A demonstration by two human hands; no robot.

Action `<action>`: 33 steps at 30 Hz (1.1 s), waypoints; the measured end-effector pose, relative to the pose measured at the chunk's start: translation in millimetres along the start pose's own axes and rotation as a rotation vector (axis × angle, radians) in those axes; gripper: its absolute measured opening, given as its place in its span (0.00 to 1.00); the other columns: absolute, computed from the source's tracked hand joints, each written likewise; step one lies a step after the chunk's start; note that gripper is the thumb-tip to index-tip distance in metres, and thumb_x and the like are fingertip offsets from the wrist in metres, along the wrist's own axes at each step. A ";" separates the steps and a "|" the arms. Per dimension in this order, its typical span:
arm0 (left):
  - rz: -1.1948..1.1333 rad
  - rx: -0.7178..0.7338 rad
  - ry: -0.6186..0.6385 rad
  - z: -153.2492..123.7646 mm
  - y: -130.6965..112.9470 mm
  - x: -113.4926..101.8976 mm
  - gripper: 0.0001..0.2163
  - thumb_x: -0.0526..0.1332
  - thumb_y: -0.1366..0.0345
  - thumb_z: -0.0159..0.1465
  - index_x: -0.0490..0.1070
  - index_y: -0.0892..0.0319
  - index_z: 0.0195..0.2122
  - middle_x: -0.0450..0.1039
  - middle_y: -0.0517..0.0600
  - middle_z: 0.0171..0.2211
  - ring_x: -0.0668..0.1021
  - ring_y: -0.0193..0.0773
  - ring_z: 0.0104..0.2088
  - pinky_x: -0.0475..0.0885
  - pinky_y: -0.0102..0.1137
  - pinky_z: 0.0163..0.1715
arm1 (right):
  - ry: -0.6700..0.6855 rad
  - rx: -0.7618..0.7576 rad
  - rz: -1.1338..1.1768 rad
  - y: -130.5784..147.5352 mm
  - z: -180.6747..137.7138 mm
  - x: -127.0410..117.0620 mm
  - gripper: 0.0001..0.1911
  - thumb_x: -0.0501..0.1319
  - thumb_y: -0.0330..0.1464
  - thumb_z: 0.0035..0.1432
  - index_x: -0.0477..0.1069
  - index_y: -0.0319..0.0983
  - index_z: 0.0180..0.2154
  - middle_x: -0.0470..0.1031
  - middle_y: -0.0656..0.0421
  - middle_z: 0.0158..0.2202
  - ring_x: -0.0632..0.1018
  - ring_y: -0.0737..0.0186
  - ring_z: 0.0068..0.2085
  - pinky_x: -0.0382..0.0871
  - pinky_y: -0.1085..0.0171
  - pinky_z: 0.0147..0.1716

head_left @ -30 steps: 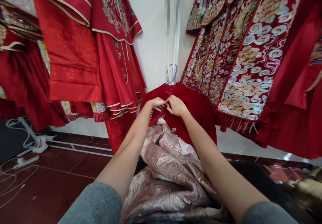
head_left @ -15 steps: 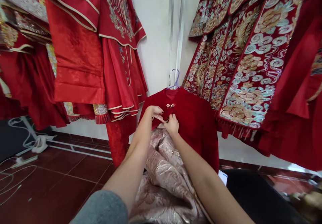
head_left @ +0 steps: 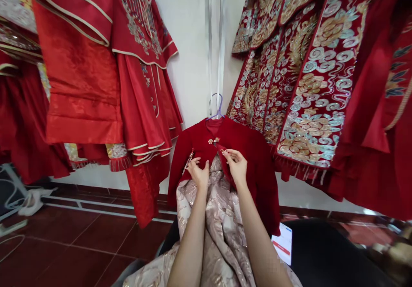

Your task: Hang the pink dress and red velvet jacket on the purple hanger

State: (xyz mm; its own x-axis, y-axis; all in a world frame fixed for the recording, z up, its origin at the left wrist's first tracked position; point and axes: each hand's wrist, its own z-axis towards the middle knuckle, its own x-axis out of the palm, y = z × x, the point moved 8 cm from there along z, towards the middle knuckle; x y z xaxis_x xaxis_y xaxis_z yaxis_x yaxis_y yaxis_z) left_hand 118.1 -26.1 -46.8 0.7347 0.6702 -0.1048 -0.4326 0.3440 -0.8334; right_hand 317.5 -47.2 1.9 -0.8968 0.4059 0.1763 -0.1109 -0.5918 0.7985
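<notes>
A dark red velvet jacket (head_left: 262, 166) hangs on a purple hanger (head_left: 220, 105). Its front is joined near the neck by a beaded, flower-shaped clasp (head_left: 213, 141); below that the two front panels spread apart. My left hand (head_left: 200, 174) grips the left panel, beside a strip of beaded trim (head_left: 189, 160). With thumb and finger closed, my right hand (head_left: 236, 165) pinches the edge of the right panel near a small fastening. Pale pink brocade fabric (head_left: 222, 209) with a metallic sheen shows in the gap and drapes down under my forearms.
Red garments (head_left: 83, 85) crowd the left side, and embroidered ones (head_left: 309, 89) hang at the right. A white rack post (head_left: 221, 42) stands behind the jacket. To the lower right, a lit phone (head_left: 283, 243) lies by a black surface (head_left: 328, 252). Pale shoes (head_left: 31, 202) rest at the left.
My hands, close together at the jacket's front before, have moved apart, each drawing a panel outward. More of the brocade and the phone now shows. The view has shifted slightly.
</notes>
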 end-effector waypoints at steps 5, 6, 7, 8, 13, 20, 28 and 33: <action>-0.201 -0.004 0.025 29.2 9.1 -22.7 0.39 0.72 0.58 0.47 0.55 0.55 0.57 0.62 0.60 0.56 0.64 0.51 0.59 0.55 0.47 0.59 | 0.070 0.040 0.175 39.7 5.1 -0.9 0.18 0.67 0.42 0.47 0.74 0.38 0.37 0.78 0.54 0.37 0.77 0.61 0.37 0.68 0.67 0.28; -0.283 -0.046 0.116 32.6 14.4 -16.1 0.41 0.72 0.59 0.47 0.52 0.55 0.59 0.62 0.60 0.57 0.66 0.49 0.59 0.57 0.45 0.59 | 0.090 0.032 0.195 47.6 4.4 0.0 0.17 0.67 0.42 0.47 0.74 0.38 0.37 0.78 0.54 0.37 0.77 0.61 0.37 0.68 0.67 0.28; -0.361 -0.093 0.204 34.5 19.6 -8.6 0.41 0.71 0.60 0.48 0.51 0.55 0.60 0.62 0.61 0.57 0.67 0.47 0.58 0.59 0.43 0.59 | 0.120 0.024 0.210 54.9 3.4 1.8 0.17 0.67 0.41 0.47 0.74 0.39 0.37 0.78 0.55 0.38 0.77 0.61 0.37 0.68 0.67 0.28; -0.424 -0.138 0.274 35.4 24.4 -1.8 0.40 0.71 0.61 0.49 0.51 0.56 0.60 0.63 0.61 0.57 0.68 0.45 0.58 0.60 0.41 0.58 | 0.157 0.017 0.220 61.4 2.0 4.3 0.16 0.67 0.41 0.47 0.74 0.39 0.37 0.78 0.55 0.38 0.77 0.61 0.37 0.68 0.68 0.28; -0.539 -0.167 0.338 39.2 30.3 7.9 0.31 0.69 0.64 0.52 0.60 0.57 0.55 0.66 0.59 0.57 0.69 0.44 0.58 0.62 0.40 0.58 | 0.372 0.038 0.199 74.6 -7.5 25.4 0.14 0.67 0.40 0.47 0.75 0.40 0.36 0.78 0.56 0.38 0.77 0.61 0.37 0.67 0.68 0.27; -0.498 -0.060 0.267 46.1 27.1 -2.6 0.20 0.65 0.66 0.55 0.68 0.60 0.49 0.73 0.56 0.49 0.75 0.40 0.51 0.66 0.38 0.55 | 0.454 0.037 0.099 49.0 -20.5 60.0 0.14 0.66 0.38 0.49 0.76 0.38 0.38 0.76 0.58 0.32 0.76 0.65 0.32 0.71 0.65 0.36; -0.532 -0.005 0.260 56.1 25.9 -2.1 0.19 0.62 0.66 0.57 0.66 0.60 0.50 0.75 0.53 0.39 0.77 0.37 0.42 0.69 0.36 0.51 | 0.435 -0.067 -0.033 39.7 -21.9 73.0 0.11 0.63 0.37 0.52 0.75 0.40 0.38 0.76 0.59 0.32 0.75 0.66 0.31 0.70 0.66 0.36; -0.482 -0.112 0.167 66.5 43.8 0.3 0.16 0.65 0.68 0.54 0.67 0.60 0.44 0.73 0.55 0.42 0.77 0.38 0.42 0.69 0.38 0.49 | 0.426 -0.083 -0.051 28.4 -14.8 79.6 0.10 0.61 0.36 0.53 0.75 0.41 0.38 0.76 0.60 0.33 0.75 0.66 0.32 0.70 0.66 0.34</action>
State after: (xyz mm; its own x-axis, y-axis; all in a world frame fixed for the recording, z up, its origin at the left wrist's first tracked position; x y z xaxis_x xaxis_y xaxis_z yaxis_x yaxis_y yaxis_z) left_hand 64.7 32.9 -47.3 0.9138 0.3361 0.2282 0.0276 0.5090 -0.8603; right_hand 236.6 -42.0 30.0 -0.9839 0.1232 -0.1295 -0.1785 -0.6394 0.7478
